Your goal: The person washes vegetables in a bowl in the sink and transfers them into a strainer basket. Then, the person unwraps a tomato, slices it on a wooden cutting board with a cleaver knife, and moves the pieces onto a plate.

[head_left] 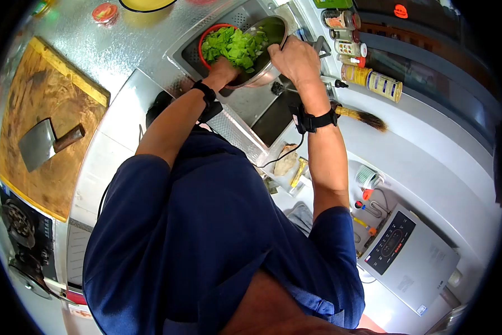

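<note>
Neck (pixel 273 304) foremost; greens (pixel 234 47) against left fingers (pixel 224 65)

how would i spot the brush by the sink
Find the metal sink, then the white ledge on its right. The brush lies there by the right forearm, near the jars and bottles. Unlike them, it ends in dark, straw-like bristles.

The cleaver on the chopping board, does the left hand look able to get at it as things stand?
Probably yes: the cleaver lies uncovered on the chopping board, though the left hand would first have to leave the leafy greens.
</note>
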Demonstrator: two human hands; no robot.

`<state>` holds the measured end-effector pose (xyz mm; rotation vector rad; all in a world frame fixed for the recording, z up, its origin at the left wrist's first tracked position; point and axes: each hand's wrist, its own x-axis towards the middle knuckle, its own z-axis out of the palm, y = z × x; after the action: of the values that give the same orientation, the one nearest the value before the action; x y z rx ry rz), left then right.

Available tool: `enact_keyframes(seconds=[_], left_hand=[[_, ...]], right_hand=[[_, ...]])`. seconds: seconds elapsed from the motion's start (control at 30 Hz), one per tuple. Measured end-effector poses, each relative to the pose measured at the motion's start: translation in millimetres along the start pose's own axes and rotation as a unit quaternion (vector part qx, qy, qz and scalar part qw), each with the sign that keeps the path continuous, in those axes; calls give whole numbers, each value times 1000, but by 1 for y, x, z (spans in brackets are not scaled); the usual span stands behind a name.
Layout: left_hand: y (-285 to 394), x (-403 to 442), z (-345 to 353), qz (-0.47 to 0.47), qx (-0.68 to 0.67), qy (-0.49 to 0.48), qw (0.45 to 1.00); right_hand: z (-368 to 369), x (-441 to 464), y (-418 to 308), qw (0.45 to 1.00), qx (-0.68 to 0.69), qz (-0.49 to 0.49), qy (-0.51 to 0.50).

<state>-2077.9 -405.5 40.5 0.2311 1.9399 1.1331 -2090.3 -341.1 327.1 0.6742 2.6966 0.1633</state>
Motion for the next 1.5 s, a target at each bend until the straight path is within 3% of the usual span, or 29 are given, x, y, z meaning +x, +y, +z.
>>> enact_keyframes(seconds=[0.2,0.27,0.7,0.77,0.8,0.87,1.0,1.17,1.3,1.37,1.5], left_hand=[[1,1,6,-68,-70,11,995],[9,-13,-3,-159,-358,-68,918],[17,-19,-21,-159,-442,-33,882],[34,-39,-33,-164,-389,49,905],[32,-36,-34,-163,-388,49,906],[20,-29,-33,-161,-212,40,963],[18,-39,-35,-124,-122,102,979],[-34,11,-10,127,7,147,981],[-39,19,-12,184,118,129,967],[-15,-13,-30,115,62,149,980],[-13,-21,-30,98,90,186,973]], right_hand=[[16,8,18,997,-6,-11,71],[19,8,22,997,-18,9,77],[34,11,42,995,-17,23,99],[33,10,44,995,-16,26,99],[32,11,44,995,-16,28,99],[32,11,44,995,-14,35,95],[33,10,43,995,-8,45,90],[31,10,44,996,-5,55,70],[29,7,43,996,-8,59,63],[30,7,45,996,-6,61,65],[33,5,51,994,9,74,74]])
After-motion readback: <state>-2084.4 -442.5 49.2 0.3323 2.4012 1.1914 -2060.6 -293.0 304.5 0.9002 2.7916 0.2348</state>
